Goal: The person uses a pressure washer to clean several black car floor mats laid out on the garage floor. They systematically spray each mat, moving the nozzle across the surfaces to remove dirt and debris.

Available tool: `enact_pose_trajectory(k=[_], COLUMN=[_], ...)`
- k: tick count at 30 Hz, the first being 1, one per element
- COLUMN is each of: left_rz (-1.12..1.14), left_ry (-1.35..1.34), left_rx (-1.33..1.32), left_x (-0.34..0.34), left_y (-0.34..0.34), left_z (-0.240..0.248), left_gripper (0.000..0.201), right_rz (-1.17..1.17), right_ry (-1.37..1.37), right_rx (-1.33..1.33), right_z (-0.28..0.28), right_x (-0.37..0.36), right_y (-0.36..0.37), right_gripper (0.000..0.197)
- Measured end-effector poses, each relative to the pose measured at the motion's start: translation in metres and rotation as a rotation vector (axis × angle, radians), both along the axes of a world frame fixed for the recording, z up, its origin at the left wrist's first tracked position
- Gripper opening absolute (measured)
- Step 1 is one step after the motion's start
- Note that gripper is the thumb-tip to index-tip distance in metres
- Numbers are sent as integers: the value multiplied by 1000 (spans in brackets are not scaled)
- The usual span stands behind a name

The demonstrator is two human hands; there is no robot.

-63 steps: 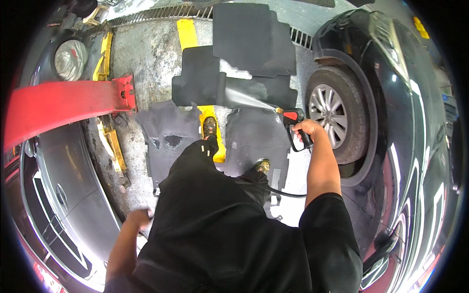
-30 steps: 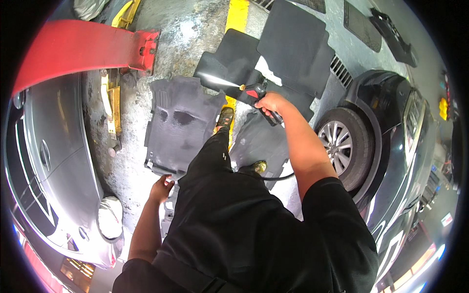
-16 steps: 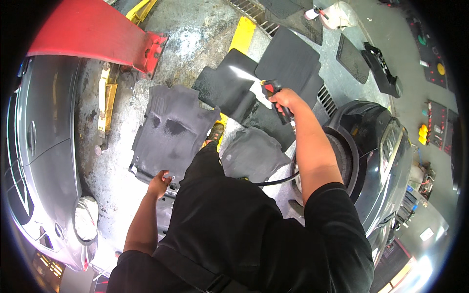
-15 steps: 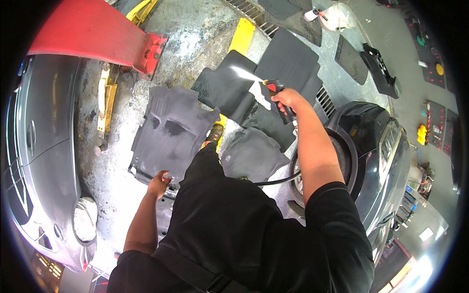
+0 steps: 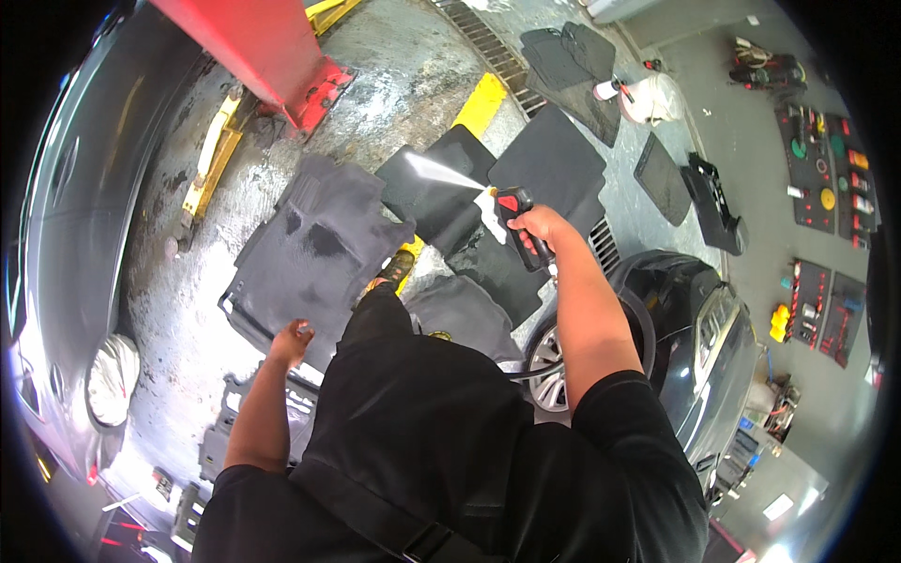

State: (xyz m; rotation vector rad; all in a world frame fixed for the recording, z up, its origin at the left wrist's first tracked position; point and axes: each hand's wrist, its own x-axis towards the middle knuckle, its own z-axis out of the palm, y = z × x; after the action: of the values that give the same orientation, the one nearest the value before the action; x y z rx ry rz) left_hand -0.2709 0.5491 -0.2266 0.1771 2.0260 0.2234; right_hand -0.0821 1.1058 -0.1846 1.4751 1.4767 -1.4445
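My right hand (image 5: 537, 233) grips a black and red spray gun (image 5: 516, 223) by its handle. A white jet (image 5: 436, 174) shoots from its nozzle to the far left, over a dark car floor mat (image 5: 432, 202). Another dark mat (image 5: 554, 155) lies behind the gun, with more mat parts under and nearer than it. My left hand (image 5: 293, 342) hangs loosely curled with nothing in it, above the near edge of a large grey moulded floor mat (image 5: 314, 249) with darker wet patches. A black hose (image 5: 533, 374) runs beside my right side, partly hidden by my body.
Dark cars stand left (image 5: 94, 216) and right (image 5: 699, 328). A red lift post (image 5: 282, 56) and yellow lift arm (image 5: 214, 155) are at far left. A drain grate (image 5: 479, 38), more mats (image 5: 664, 178) and a white container (image 5: 652, 98) lie far right. Tool boards (image 5: 812, 169) hang beyond.
My view has shifted, and the mats and cars sit differently in it. The spray gun has swung left, its jet pointing further left across the mat. My left hand stays low, still without anything in it.
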Motion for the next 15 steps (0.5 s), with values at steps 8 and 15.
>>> enact_pose_trajectory(k=[8, 15], left_rz=[-78, -80], left_ry=[44, 25], left_rx=[-18, -35], left_x=[50, 36], left_y=[-66, -92], left_z=[-24, -35], left_gripper=[54, 55], right_rz=[207, 4], right_ry=[-166, -26], right_rx=[-100, 341], right_z=[0, -10], right_x=[42, 81], right_y=[-48, -32], right_gripper=[21, 29])
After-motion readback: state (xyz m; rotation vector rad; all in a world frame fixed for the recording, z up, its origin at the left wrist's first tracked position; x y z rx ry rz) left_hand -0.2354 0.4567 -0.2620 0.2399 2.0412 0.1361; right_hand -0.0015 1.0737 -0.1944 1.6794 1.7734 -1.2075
